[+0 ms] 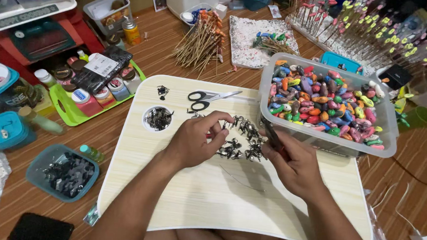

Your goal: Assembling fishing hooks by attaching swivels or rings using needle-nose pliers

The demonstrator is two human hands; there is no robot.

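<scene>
A loose heap of small dark metal hooks (pixel 244 139) lay on the pale bench between the two hands, its tangled pieces glinting and pointing every way. The left hand (pixel 194 141) touched the heap's near left edge, pinching one piece with its fingertips. The right hand (pixel 293 163) held a slim dark tool (pixel 272 136) just beside the heap's right edge.

Things you cannot see well

The little dark metal bits (pixel 242 139) between the two hands are too small to tell apart. The right hand (pixel 295 166) covers most of a thin dark tool (pixel 271 135). The left hand (pixel 195 141) hides what its fingertips pinch. The colourful sticks (pixel 380 31) at the top run off the edge. The black thing (pixel 40 229) at the bottom is cut off.
</scene>
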